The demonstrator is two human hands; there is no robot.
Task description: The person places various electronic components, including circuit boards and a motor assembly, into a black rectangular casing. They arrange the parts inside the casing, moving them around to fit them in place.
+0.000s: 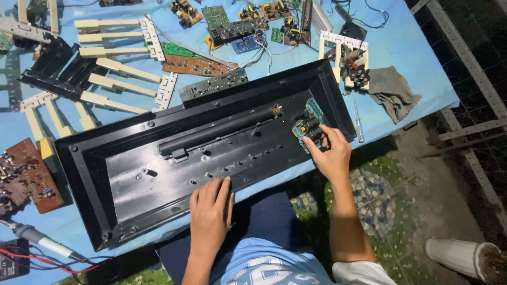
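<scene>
Small board: a small green circuit board point(308, 125) with dark round parts sits inside the right end of the black case point(132, 184), close to the end wall.
Right hand: the right hand point(331, 155) reaches in from the near edge; its fingers point(320, 138) are curled onto the board's near side and pinch its edge and parts. How tight the pinch is cannot be told.
Left hand: the left hand point(210, 211) lies flat, fingers spread and holding nothing, on the near rim of the case, pressing it to the desk point(401, 47).
Case: long and shallow, it lies open side up at a slant, a black bar point(219, 132) running along its floor.
Doing it well: the flat hand should keep the case from sliding, while the board is best held by its edges, level, not by the round parts.
Risk: the end wall is close, so a tilted board may catch on it.
Around: cream key strips point(113, 47), more boards point(195, 66), a screwdriver point(358, 122) and a grey rag point(393, 91) lie beyond the case; a soldering iron point(39, 238) lies near left.
</scene>
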